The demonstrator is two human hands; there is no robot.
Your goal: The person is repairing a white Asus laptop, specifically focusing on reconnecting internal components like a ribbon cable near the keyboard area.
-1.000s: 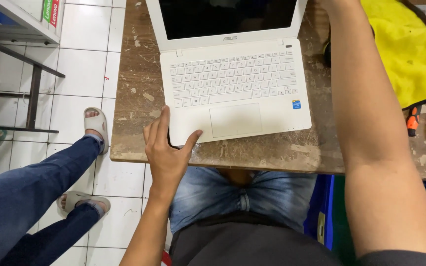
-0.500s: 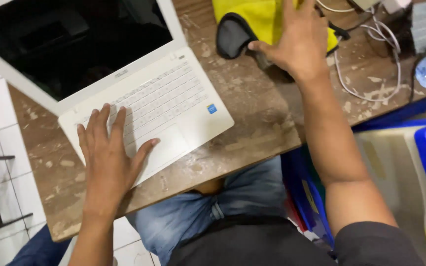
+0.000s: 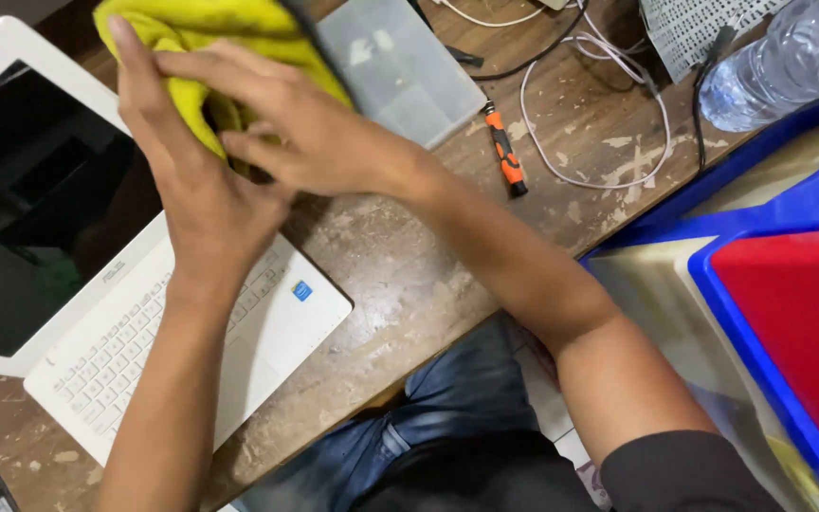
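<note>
1. Both hands meet above the top corner of the open white laptop, at a yellow cloth.
2. The left hand reaches up from the bottom of the view, palm turned to the cloth. Its fingers are stretched out and close together, pressed against the cloth's left side; the thumb is hidden, so a full grip cannot be told.
3. The right hand comes in from the right. Its fingers are curled and bunched, clamped on the cloth's lower folds, and they overlap the left hand.
4. The cloth is held up off the table, at the top left of the view, partly covering the laptop's screen corner. A dark strip runs along its right edge; what it is cannot be told.
5. The laptop lies open on the worn wooden table, its screen dark, its keyboard under the left forearm.
6. Just right of the cloth lies a clear plastic box.
7. Near it lies a small orange screwdriver, with white cables looped beside it.
8. A clear plastic bottle lies at the top right.
9. Blue crates stand to the right of the table, one holding something red.
10. The person's jeans show below the table edge.
</note>
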